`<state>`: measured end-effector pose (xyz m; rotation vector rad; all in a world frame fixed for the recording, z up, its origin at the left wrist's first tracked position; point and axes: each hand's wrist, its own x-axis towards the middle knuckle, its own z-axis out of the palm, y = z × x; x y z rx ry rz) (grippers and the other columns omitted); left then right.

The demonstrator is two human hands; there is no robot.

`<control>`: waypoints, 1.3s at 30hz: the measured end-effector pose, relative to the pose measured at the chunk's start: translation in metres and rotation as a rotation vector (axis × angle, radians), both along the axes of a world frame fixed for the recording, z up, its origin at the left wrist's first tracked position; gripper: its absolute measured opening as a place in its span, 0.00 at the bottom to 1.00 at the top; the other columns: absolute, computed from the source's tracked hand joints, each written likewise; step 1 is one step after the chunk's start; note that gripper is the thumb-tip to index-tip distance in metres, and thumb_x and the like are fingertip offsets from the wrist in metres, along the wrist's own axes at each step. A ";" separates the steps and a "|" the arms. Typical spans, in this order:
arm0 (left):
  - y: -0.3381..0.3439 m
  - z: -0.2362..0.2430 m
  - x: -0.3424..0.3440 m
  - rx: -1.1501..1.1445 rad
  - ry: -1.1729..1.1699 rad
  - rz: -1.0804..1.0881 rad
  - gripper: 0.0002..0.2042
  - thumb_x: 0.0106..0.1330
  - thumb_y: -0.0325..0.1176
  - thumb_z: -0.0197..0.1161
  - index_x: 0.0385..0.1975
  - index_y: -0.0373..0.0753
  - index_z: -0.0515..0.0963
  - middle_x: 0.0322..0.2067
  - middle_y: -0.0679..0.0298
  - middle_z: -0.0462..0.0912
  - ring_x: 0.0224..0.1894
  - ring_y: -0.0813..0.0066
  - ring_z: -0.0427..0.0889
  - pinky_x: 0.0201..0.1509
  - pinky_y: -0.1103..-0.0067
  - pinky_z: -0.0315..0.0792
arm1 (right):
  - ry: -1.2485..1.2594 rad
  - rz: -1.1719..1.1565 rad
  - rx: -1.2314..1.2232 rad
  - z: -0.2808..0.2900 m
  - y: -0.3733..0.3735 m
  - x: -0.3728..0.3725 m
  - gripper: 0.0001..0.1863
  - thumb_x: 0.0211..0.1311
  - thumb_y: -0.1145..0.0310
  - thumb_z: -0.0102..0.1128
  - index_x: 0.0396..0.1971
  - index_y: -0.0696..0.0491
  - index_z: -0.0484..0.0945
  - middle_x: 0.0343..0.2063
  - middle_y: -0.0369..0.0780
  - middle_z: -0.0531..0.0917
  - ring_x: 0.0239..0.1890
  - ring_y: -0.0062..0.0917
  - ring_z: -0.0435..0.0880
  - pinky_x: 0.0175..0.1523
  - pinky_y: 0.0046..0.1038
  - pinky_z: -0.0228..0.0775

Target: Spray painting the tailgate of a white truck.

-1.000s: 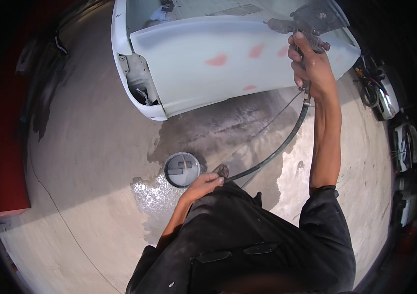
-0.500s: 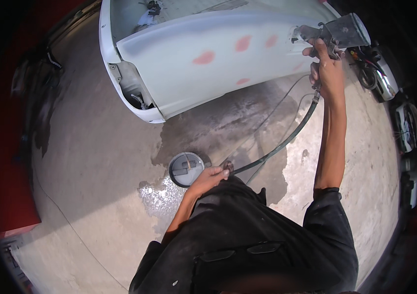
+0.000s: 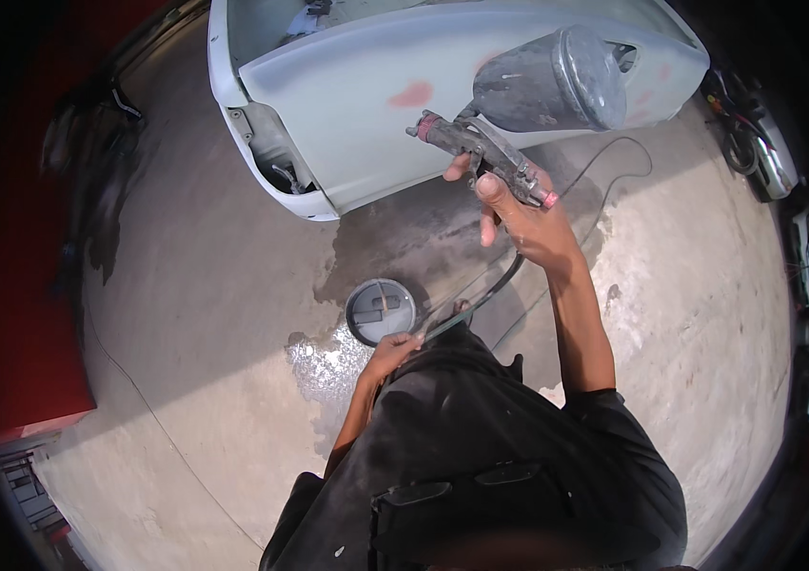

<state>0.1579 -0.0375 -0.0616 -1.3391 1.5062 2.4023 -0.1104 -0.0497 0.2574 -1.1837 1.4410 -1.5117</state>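
Observation:
My right hand [image 3: 519, 209] is wrapped round the handle of a spray gun [image 3: 485, 157] with a large grey cup [image 3: 547, 81] on top. The gun's nozzle points left, held in front of a pale vehicle body panel [image 3: 347, 124] that bears pinkish-red patches. From under the gun a dark air hose [image 3: 500, 285] runs down toward my waist. There my left hand [image 3: 395, 354] is closed on the hose, low beside my dark clothing. The cup hides part of the panel behind it.
A round bucket [image 3: 351, 328] of greyish water with dark blocks in it stands on the concrete floor [image 3: 195, 285] beyond my left hand. Wet patches and thin lines lie across the floor. Vehicle parts [image 3: 761, 152] line the right side; a red object [image 3: 33, 381] is at the left.
My right hand has brought the spray gun left, down and closer, from near the panel's right end. My left hand has shifted slightly left along with the hose. The view has turned a little.

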 end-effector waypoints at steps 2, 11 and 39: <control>0.002 -0.016 0.003 0.041 -0.031 0.062 0.18 0.67 0.52 0.69 0.29 0.41 0.83 0.19 0.77 0.73 0.20 0.90 0.63 0.24 0.84 0.54 | -0.064 0.005 0.120 -0.020 0.017 0.002 0.24 0.70 0.48 0.63 0.51 0.55 0.79 0.30 0.31 0.81 0.21 0.10 0.71 0.26 0.16 0.64; 0.001 -0.047 0.012 0.106 -0.086 0.050 0.21 0.64 0.52 0.71 0.37 0.37 0.87 0.27 0.71 0.83 0.27 0.84 0.75 0.31 0.84 0.66 | -0.121 -0.629 0.268 -0.121 0.070 -0.026 0.21 0.70 0.49 0.65 0.38 0.54 0.78 0.23 0.28 0.72 0.28 0.13 0.67 0.34 0.21 0.61; 0.001 -0.094 0.035 0.062 -0.133 0.136 0.25 0.67 0.55 0.68 0.40 0.32 0.86 0.32 0.65 0.86 0.33 0.80 0.81 0.41 0.81 0.74 | -0.152 -0.745 0.134 -0.128 0.075 0.006 0.21 0.70 0.49 0.65 0.36 0.55 0.79 0.24 0.26 0.71 0.27 0.13 0.65 0.33 0.20 0.59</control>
